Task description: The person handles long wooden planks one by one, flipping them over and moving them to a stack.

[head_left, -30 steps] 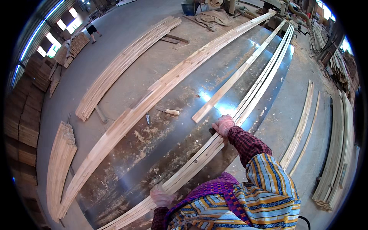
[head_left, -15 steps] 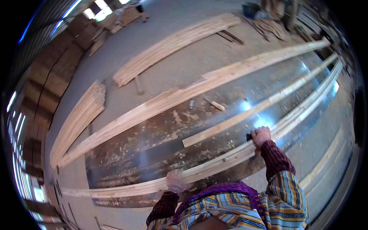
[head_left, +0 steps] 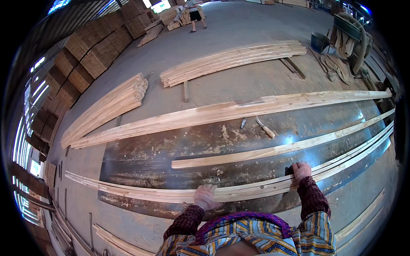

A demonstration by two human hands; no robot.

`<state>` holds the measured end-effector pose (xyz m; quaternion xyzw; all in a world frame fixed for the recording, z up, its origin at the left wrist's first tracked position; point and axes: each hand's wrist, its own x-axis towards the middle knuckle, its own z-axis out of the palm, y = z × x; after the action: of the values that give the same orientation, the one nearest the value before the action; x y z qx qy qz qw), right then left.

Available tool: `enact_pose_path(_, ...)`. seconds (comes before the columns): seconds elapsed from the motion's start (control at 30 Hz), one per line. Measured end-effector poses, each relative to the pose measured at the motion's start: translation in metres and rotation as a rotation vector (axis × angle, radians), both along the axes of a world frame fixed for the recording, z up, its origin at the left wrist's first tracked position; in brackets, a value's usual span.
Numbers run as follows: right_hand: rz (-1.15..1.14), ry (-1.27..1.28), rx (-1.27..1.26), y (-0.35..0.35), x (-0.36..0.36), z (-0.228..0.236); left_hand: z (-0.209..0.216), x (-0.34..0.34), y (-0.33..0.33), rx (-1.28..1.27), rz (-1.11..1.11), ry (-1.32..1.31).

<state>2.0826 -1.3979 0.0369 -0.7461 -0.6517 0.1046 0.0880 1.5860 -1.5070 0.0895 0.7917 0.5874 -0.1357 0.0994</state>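
Note:
Long pale wooden strips (head_left: 153, 195) lie side by side along the near edge of a dark, scuffed metal table (head_left: 141, 155). My left hand (head_left: 206, 197) is closed over them, its fingers bent across their tops. Farther right, my right hand (head_left: 302, 170) is closed at the strips' far edge. A small dark object (head_left: 288, 171) pokes out at its fingers, too little of it showing to name. Beyond the hands lies a single strip (head_left: 239, 156). A curved-blade tool with a wooden handle (head_left: 268, 131) and a small metal tool (head_left: 243, 123) rest on the table.
A long board (head_left: 188, 119) lies along the table's far side. Two bundles of strips (head_left: 230, 64) rest beyond it on floor supports. Wood stacks (head_left: 92, 47) line the left wall. A blue bucket (head_left: 319, 42) stands far right. Another person (head_left: 195, 17) stands at the back.
My view has turned, showing more of the far floor. Both hands stay on the near strips. The single strip's left end appears farther left along the table.

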Motion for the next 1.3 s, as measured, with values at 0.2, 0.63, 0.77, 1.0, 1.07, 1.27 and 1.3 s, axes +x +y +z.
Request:
enact_pose_path(0.2,-0.045,-0.077,0.011,0.004,-0.014,-0.007,0.007,-0.002,-0.002,-0.047,0.019,0.023)
enact_pose_path(0.63,-0.08,0.029,-0.139,0.003,-0.024,0.036,-0.118,-0.035,-0.021,0.281,0.066,0.047)
enact_pose_path(0.77,-0.058,-0.018,-0.134,-0.001,-0.017,0.035,-0.065,-0.006,-0.015,0.431,0.125,0.136)
enact_pose_path(1.0,-0.084,-0.032,-0.156,-0.006,-0.015,0.038,-0.093,-0.025,0.003,0.433,-0.009,0.164)
enact_pose_path(1.07,-0.081,-0.025,-0.16,-0.003,-0.019,0.038,-0.072,-0.025,0.0,0.27,0.015,-0.046)
enact_pose_path(1.27,-0.075,-0.037,-0.153,-0.003,-0.012,0.032,-0.053,-0.013,-0.001,0.132,0.038,-0.113)
enact_pose_path(1.3,-0.07,-0.044,-0.148,-0.001,-0.015,0.03,-0.054,-0.014,-0.005,0.166,0.027,-0.084)
